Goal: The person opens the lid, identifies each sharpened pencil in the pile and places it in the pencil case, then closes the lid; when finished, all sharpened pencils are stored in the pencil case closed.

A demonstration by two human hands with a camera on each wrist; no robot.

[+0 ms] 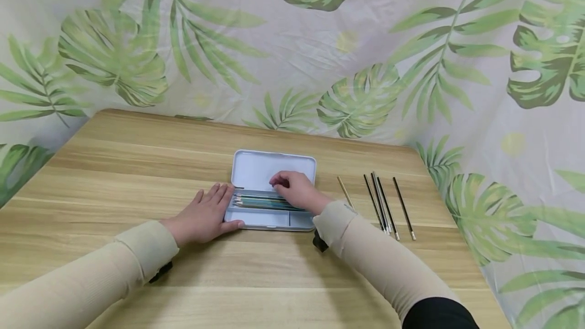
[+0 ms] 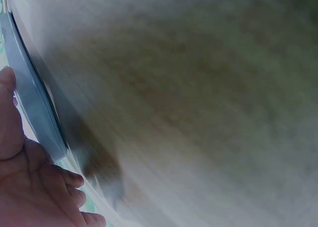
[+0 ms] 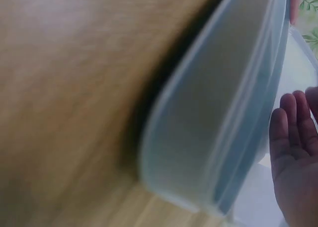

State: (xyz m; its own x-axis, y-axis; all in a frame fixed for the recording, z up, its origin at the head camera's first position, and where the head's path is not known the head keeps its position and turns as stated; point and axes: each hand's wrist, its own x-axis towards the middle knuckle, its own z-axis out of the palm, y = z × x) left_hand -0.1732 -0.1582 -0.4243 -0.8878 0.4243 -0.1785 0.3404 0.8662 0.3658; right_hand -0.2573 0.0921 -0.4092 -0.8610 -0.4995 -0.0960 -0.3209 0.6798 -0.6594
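A pale blue pencil case [image 1: 258, 217] lies open on the table, its lid [image 1: 256, 166] tilted back behind it. Several pencils [image 1: 256, 202] lie side by side in its long compartment, points toward the left. My left hand [image 1: 205, 215] rests against the case's left end, fingers extended and thumb at the front corner. Over the right part of the pencils hovers my right hand [image 1: 297, 189], its fingers loosely bent, with nothing seen between them. The right wrist view shows these fingers [image 3: 293, 122] beside the case wall [image 3: 198, 117]. My palm hides some of the pencils.
Right of the case lie several dark pencils [image 1: 402, 207] and one gold-coloured pencil [image 1: 345, 190], partly behind my right sleeve [image 1: 365, 248]. The wooden table [image 1: 151, 166] reaches back to a leaf-patterned cloth [image 1: 292, 50]. A small divider [image 1: 289, 219] splits the front compartment.
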